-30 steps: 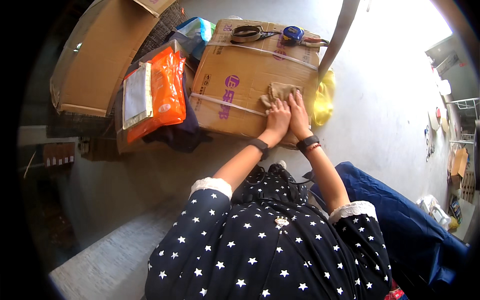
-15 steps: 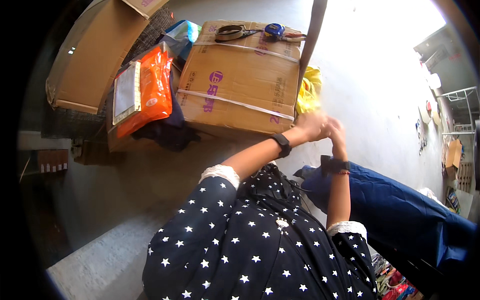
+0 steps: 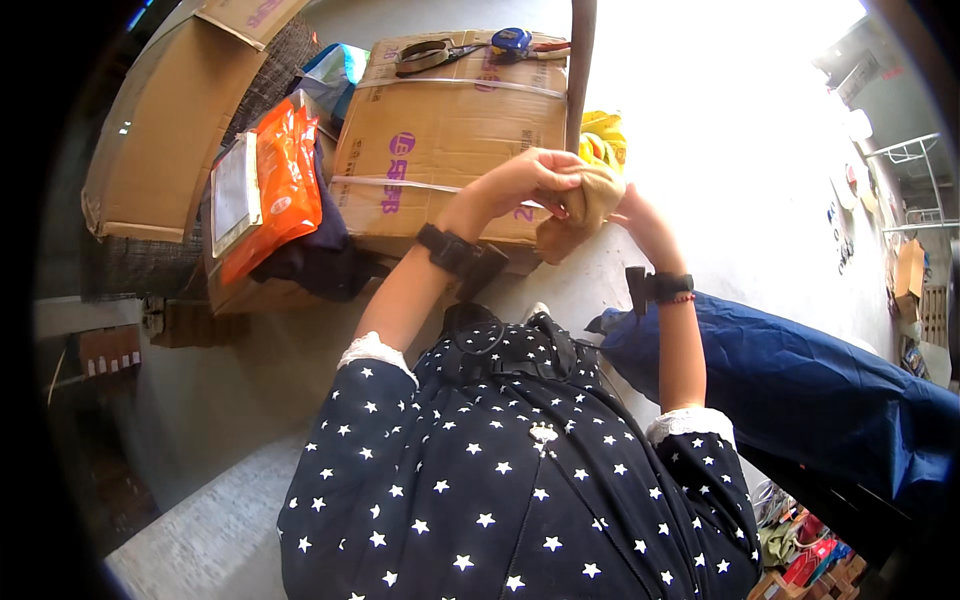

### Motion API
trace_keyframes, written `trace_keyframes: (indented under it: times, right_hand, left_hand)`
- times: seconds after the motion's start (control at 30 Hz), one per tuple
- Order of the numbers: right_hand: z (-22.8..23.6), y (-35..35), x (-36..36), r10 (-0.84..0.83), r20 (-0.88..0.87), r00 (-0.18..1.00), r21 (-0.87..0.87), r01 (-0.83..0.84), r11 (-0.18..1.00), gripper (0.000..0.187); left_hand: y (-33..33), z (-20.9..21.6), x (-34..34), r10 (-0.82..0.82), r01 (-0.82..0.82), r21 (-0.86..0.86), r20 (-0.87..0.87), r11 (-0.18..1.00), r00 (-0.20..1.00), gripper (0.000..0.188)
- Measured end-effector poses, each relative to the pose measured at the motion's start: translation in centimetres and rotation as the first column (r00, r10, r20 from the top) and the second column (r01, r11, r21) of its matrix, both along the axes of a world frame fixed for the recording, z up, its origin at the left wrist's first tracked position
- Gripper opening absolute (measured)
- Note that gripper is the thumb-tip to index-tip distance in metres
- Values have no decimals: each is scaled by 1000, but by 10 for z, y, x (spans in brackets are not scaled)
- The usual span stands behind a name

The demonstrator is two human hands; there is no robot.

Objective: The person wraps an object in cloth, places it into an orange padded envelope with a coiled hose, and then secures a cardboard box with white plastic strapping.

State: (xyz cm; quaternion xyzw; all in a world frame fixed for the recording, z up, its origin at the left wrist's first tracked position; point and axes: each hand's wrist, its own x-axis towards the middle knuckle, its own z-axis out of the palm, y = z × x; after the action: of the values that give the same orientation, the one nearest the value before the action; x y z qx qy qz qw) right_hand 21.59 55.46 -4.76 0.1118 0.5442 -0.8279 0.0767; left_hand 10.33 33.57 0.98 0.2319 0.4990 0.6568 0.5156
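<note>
A soft tan piece of cloth (image 3: 577, 222), bunched so that its exact kind cannot be told, is held up in front of me. My left hand (image 3: 520, 185) is closed on its upper left side, thumb and fingers pinching the fabric. At its right edge, my right hand (image 3: 645, 222) grips it with the fingertips, partly hidden behind the cloth. Just beyond it lies a crumpled yellow bag or cloth (image 3: 604, 138). The strapped cardboard box (image 3: 470, 135) sits to the left, behind my left hand.
On the box lie a tape roll (image 3: 425, 55) and a blue tape measure (image 3: 511, 40). An orange packet (image 3: 287, 180) and a pale framed pad (image 3: 236, 195) rest further left. A brown post (image 3: 580, 75) rises beside the box. Dark blue fabric (image 3: 790, 390) covers something at right.
My hands, close together and blurred before, have moved apart, the left one leftward. The tan cloth now shows between them. The whole view has shifted slightly.
</note>
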Motion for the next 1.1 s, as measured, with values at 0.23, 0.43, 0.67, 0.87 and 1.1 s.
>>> trace_keyframes:
  times: [0.23, 0.43, 0.67, 0.87, 1.1]
  right_hand:
    - [12, -12, -17, 226, -187, 956, -103, -248, 963, 44]
    - [76, -40, -14, 236, -244, 940, 144, -206, 968, 45]
    - [85, -29, -41, 94, -404, 910, 380, 73, 922, 21]
    - [135, -21, -42, 232, -596, 769, 139, -186, 973, 18]
    - [144, -24, -29, 285, -486, 826, 348, -116, 930, 28]
  left_hand:
    - [-48, 36, -13, 191, -202, -43, -184, 979, 964, 38]
    - [-78, 46, -22, 178, -268, -60, -606, 961, 775, 34]
    - [-70, 94, 23, 128, -276, 313, -838, 909, -530, 41]
    - [-73, 45, 57, 396, -321, 583, -776, 746, -490, 65]
    - [-34, 0, 56, 451, -571, 324, -888, 754, 91, 72]
